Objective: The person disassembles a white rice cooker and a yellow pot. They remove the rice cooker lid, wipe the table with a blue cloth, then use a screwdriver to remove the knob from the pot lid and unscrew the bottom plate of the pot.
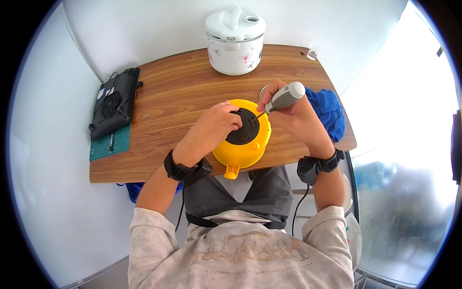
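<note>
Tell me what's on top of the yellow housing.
A round black plate, with the left hand on it and the right hand pointing a screwdriver at it. The left hand covers part of the plate; anything beneath it is hidden.

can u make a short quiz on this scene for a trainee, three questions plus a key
1. Multiple choice: what does the right hand hold?
a) a pair of scissors
b) a screwdriver with a grey and white handle
c) a folded cloth

2. True or false: the left hand rests on the lid of the white rice cooker.

3. Fill in the gap: the mat at the left side of the wooden table is ____ in colour.

Key:
1. b
2. False; its fingers are at the black disc of the yellow housing.
3. green
</note>
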Tool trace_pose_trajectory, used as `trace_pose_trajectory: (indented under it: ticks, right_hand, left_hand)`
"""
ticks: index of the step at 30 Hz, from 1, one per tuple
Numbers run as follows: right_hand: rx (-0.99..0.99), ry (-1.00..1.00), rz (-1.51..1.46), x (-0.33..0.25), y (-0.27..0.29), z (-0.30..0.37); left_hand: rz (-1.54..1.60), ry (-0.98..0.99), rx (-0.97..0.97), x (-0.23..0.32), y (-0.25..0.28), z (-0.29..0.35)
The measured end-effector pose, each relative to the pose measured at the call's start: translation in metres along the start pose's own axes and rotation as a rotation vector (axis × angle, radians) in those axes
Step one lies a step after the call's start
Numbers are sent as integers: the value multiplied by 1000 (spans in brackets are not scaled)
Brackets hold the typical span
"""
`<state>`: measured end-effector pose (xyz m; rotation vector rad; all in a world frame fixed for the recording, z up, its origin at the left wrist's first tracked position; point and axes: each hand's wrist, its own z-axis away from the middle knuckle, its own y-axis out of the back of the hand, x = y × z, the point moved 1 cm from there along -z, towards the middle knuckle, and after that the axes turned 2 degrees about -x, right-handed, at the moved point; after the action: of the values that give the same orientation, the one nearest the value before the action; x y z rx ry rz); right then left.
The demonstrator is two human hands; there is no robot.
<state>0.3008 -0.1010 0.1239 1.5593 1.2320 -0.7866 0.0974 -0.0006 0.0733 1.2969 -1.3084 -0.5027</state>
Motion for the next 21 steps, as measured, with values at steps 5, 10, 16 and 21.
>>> trace_pose_trajectory:
  ticks: [5, 10, 16, 21]
  right_hand:
    - [11, 6, -26, 1, 4, 9]
    - [55, -19, -43, -5, 4, 25]
    - [79, -116, -202, -12, 7, 52]
    - [53, -87, -221, -8, 0, 58]
  left_hand:
    - [-1, 3, 27, 5, -4, -3]
    - [-57, 38, 25, 5, -10, -7]
    - [-58, 113, -30, -12, -7, -8]
    - [-129, 187, 40, -20, 4, 7]
